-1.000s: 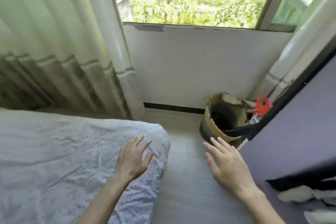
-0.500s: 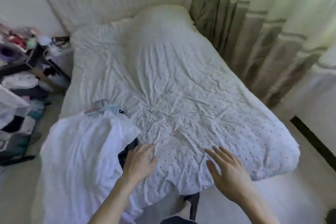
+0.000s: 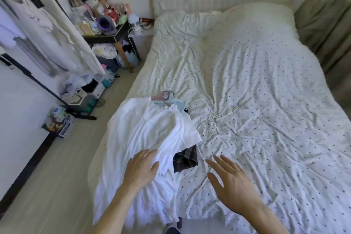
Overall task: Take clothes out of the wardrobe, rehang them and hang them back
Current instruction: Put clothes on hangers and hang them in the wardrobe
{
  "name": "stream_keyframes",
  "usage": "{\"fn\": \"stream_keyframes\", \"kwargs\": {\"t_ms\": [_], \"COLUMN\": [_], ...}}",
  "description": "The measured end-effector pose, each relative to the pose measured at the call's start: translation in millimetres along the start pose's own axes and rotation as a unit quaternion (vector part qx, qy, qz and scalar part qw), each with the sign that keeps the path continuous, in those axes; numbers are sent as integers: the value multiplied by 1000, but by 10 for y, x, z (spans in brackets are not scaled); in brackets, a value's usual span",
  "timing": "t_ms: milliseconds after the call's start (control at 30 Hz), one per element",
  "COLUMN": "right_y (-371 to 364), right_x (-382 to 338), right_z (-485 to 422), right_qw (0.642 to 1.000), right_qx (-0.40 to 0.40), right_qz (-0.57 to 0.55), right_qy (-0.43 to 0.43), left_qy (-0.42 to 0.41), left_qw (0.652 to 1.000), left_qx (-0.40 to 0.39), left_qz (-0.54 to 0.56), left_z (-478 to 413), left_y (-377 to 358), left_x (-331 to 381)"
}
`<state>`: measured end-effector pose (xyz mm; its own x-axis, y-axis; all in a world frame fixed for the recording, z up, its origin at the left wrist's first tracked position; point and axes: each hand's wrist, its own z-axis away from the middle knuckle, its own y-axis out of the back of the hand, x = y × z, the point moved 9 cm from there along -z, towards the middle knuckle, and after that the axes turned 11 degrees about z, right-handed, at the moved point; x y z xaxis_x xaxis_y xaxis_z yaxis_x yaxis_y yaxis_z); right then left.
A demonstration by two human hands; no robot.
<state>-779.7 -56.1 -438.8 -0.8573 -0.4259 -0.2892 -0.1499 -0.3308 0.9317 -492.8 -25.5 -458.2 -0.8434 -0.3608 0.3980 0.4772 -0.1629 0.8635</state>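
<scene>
The view has swung left, and the left hand (image 3: 141, 170) now reaches over the crumpled white cloth garment (image 3: 144, 131) at lower centre on the dotted white bed (image 3: 266, 100). The right hand (image 3: 230, 182) hovers beside it. Both grips are wide and empty. Rehanging likely starts here.

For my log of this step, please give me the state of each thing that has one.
White garment: lying on the bed.
Hangers: lying at its collar.
Plaid cloth: partly under the white garment.
Left hand: open, over the white garment.
Right hand: open, over the bed.
</scene>
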Motion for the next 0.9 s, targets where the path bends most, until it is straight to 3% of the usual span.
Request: {"fn": "stream_keyframes", "kwargs": {"t_ms": [167, 533, 733, 900], "right_y": [-206, -1104, -1510, -1945], "right_x": [-211, -517, -423, -274], "right_z": [-730, -2860, -4082, -4616], "right_qw": [1000, 978, 962, 937], "right_qx": [-28, -162, -184, -212], "right_qz": [1, -39, -56, -111], "right_qy": [-10, -127, -194, -257], "left_qy": [27, 38, 33, 35], "left_qw": [1000, 990, 989, 990], "left_qx": [-5, -121, -78, -77], "left_qz": [8, -57, -122, -110], "left_z": [-700, -3244, -4621, -5294], "left_y": [287, 330, 440, 302], "left_x": [-514, -1751, -2197, -2449]}}
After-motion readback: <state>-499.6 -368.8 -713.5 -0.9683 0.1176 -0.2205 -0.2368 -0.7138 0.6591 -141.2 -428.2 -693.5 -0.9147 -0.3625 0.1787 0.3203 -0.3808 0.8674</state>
